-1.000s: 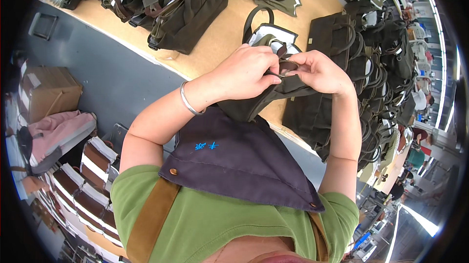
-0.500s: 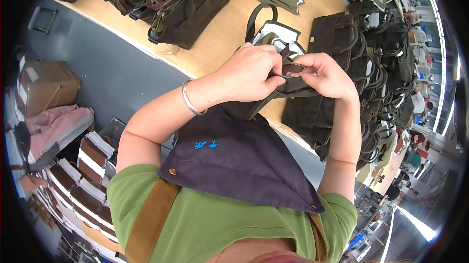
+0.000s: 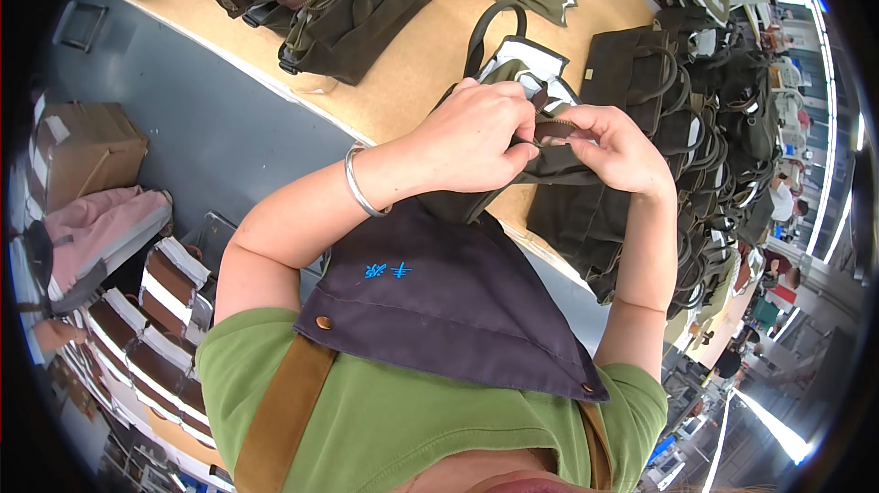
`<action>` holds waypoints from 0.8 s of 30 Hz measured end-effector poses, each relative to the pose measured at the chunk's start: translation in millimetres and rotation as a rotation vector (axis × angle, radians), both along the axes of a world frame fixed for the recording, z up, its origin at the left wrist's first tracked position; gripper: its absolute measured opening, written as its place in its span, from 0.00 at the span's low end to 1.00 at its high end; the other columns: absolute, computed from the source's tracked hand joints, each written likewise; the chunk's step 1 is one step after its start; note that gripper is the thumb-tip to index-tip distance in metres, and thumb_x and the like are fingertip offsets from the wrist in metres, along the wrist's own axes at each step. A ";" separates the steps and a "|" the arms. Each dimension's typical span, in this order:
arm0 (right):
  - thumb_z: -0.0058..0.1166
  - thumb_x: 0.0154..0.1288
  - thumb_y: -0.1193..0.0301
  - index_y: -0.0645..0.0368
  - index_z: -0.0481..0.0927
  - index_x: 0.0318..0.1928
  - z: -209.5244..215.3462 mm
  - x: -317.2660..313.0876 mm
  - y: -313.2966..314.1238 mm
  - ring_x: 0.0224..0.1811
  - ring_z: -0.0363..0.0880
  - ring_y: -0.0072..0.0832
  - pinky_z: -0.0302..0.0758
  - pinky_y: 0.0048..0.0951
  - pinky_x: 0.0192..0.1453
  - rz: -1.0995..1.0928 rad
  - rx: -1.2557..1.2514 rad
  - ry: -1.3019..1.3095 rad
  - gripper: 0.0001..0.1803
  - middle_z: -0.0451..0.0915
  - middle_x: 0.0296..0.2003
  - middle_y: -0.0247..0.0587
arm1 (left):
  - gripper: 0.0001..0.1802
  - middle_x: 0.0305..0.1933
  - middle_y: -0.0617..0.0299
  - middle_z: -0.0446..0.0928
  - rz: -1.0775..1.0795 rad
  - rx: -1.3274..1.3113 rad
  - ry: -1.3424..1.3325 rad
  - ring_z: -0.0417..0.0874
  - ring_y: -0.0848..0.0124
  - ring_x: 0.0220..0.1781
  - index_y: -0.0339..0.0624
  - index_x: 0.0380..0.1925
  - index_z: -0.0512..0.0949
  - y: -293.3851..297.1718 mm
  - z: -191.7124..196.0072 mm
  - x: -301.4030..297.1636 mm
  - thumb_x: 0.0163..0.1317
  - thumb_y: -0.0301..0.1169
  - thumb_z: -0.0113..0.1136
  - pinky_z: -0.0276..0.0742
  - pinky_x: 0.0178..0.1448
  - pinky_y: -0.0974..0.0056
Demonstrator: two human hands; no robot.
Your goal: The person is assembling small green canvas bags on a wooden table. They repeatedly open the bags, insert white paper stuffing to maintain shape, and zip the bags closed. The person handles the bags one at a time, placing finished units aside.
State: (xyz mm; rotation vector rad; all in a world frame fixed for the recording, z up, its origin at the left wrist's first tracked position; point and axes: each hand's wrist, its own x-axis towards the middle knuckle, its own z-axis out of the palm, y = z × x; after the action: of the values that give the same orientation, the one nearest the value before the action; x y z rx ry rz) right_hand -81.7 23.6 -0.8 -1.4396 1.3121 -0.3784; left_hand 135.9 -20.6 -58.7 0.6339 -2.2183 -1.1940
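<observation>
A dark olive fabric bag [image 3: 560,166] with a loop handle and a white-lined opening lies at the table's near edge, partly under my hands. My left hand [image 3: 485,131], with a silver bangle at its wrist, is closed with its fingers pinching the bag's edge beside the zipper. On the other side of the opening, my right hand [image 3: 615,147] pinches the brown zipper [image 3: 555,130] between thumb and fingers. The zipper's teeth curve between the two hands. My fingers hide the exact spot each one grips.
Finished-looking dark bags [image 3: 366,26] stand at the back left of the tan table [image 3: 403,95]. More bags [image 3: 705,127] are heaped along the right. At left stand a cardboard box [image 3: 92,150], a pink bag [image 3: 105,232] and stacks of brown and white pieces [image 3: 156,346].
My right hand has shifted slightly down, its fingers now closer together on the zipper. The left hand keeps its hold, and the whole view has moved a little.
</observation>
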 end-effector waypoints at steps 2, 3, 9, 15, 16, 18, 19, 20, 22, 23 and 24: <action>0.48 0.59 0.86 0.67 0.81 0.46 0.3 0.5 0.7 0.32 0.71 0.14 0.70 0.20 0.37 -0.004 0.006 -0.008 0.15 0.79 0.31 0.31 | 0.08 0.32 0.54 0.76 0.000 -0.003 0.008 0.78 0.54 0.34 0.38 0.26 0.76 -0.1 -1.2 -0.3 0.52 0.30 0.65 0.71 0.41 0.54; 0.48 0.59 0.86 0.67 0.81 0.46 0.5 1.2 1.2 0.33 0.72 0.14 0.71 0.20 0.38 -0.003 -0.006 -0.014 0.15 0.79 0.32 0.32 | 0.08 0.32 0.55 0.76 -0.003 0.003 0.007 0.78 0.54 0.34 0.38 0.26 0.76 -0.1 -0.8 0.1 0.52 0.30 0.65 0.71 0.41 0.54; 0.47 0.59 0.86 0.67 0.81 0.47 2.8 0.9 1.4 0.37 0.75 0.16 0.73 0.21 0.43 0.020 -0.011 -0.017 0.16 0.82 0.37 0.34 | 0.08 0.32 0.55 0.76 -0.008 0.027 0.005 0.78 0.54 0.35 0.38 0.27 0.77 0.1 0.9 1.7 0.52 0.29 0.64 0.71 0.41 0.54; 0.47 0.58 0.86 0.68 0.81 0.45 3.3 2.2 1.3 0.37 0.75 0.16 0.74 0.22 0.44 -0.022 -0.005 -0.038 0.15 0.82 0.36 0.35 | 0.07 0.33 0.55 0.77 0.026 0.021 0.004 0.79 0.54 0.36 0.38 0.27 0.77 0.8 -1.0 -0.7 0.51 0.29 0.65 0.71 0.42 0.54; 0.46 0.58 0.86 0.68 0.81 0.45 6.1 5.1 2.8 0.37 0.75 0.16 0.74 0.22 0.44 -0.042 0.007 -0.057 0.15 0.82 0.36 0.35 | 0.07 0.33 0.55 0.77 0.028 0.024 -0.003 0.79 0.54 0.36 0.38 0.27 0.77 2.0 0.3 -0.3 0.51 0.29 0.65 0.71 0.42 0.54; 0.46 0.58 0.86 0.68 0.81 0.45 7.2 5.3 3.6 0.37 0.74 0.16 0.74 0.22 0.43 -0.055 0.020 -0.069 0.15 0.82 0.35 0.35 | 0.07 0.33 0.55 0.77 0.033 0.026 -0.002 0.79 0.54 0.37 0.38 0.27 0.77 3.2 0.3 -0.7 0.51 0.29 0.65 0.71 0.43 0.54; 0.47 0.58 0.86 0.68 0.81 0.44 6.5 3.4 4.0 0.37 0.74 0.16 0.74 0.22 0.43 -0.049 0.020 -0.064 0.15 0.82 0.35 0.35 | 0.07 0.33 0.55 0.77 0.036 0.025 0.006 0.79 0.54 0.37 0.38 0.27 0.78 3.9 -0.7 -1.3 0.51 0.29 0.65 0.71 0.43 0.54; 0.47 0.58 0.86 0.69 0.81 0.44 6.1 2.5 4.1 0.37 0.74 0.16 0.74 0.22 0.43 -0.043 0.019 -0.058 0.15 0.82 0.35 0.35 | 0.07 0.33 0.54 0.77 0.039 0.024 0.014 0.79 0.53 0.37 0.38 0.26 0.78 4.3 -1.3 -1.6 0.51 0.28 0.65 0.72 0.43 0.54; 0.47 0.57 0.85 0.69 0.81 0.44 6.7 5.1 5.0 0.37 0.74 0.16 0.73 0.21 0.43 -0.068 0.029 -0.051 0.15 0.81 0.34 0.34 | 0.07 0.32 0.54 0.77 0.046 0.041 0.002 0.79 0.53 0.37 0.38 0.26 0.78 5.1 0.3 -0.4 0.50 0.28 0.66 0.72 0.43 0.53; 0.48 0.57 0.85 0.68 0.81 0.44 7.2 6.0 4.9 0.36 0.74 0.16 0.73 0.21 0.43 -0.081 0.034 -0.047 0.15 0.81 0.34 0.34 | 0.07 0.32 0.54 0.77 0.049 0.049 -0.004 0.79 0.53 0.37 0.38 0.26 0.78 5.4 0.8 0.0 0.50 0.28 0.66 0.72 0.43 0.53; 0.49 0.57 0.85 0.68 0.81 0.44 8.5 6.1 4.1 0.36 0.73 0.15 0.73 0.21 0.42 -0.104 0.076 -0.101 0.14 0.81 0.34 0.33 | 0.07 0.32 0.54 0.77 0.058 0.045 0.001 0.80 0.53 0.37 0.38 0.26 0.78 5.9 0.6 -0.2 0.50 0.28 0.66 0.72 0.43 0.53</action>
State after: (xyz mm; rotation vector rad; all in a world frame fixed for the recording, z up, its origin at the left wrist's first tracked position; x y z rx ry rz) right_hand -75.6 27.7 7.6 -1.2759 1.3084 -0.4593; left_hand 135.7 -14.7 -58.2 0.7110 -2.1625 -1.2178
